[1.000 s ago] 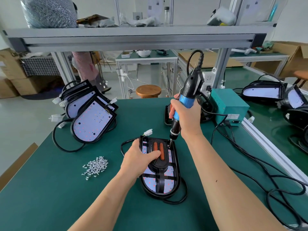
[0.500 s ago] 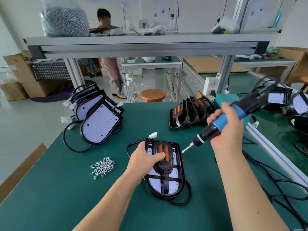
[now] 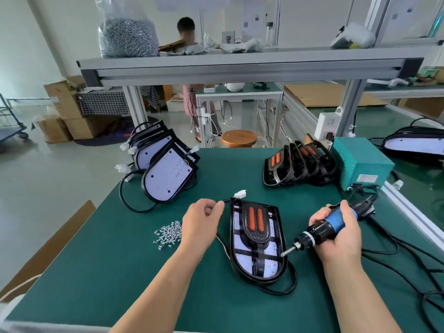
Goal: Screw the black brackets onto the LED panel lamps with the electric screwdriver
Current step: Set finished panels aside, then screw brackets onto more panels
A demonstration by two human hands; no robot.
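An LED panel lamp (image 3: 272, 266) lies flat in the middle of the green table, with a black bracket (image 3: 256, 227) bearing two orange strips on top of it. My right hand (image 3: 341, 234) grips the blue and black electric screwdriver (image 3: 322, 230), held low and nearly level, its bit tip at the lamp's right edge. My left hand (image 3: 200, 222) hovers just left of the lamp, fingers loosely curled and holding nothing. A pile of small silver screws (image 3: 168, 234) lies to the left of that hand.
A stack of bare LED panels (image 3: 165, 174) with cables leans at the back left. Spare black brackets (image 3: 298, 167) stand in a row at the back right beside a teal power box (image 3: 360, 162). Black cables (image 3: 408, 260) trail along the right. A person stands beyond the shelf.
My left hand has lifted off the bracket and moved left. My right hand has swung the screwdriver from upright over the lamp's top down to its right edge.
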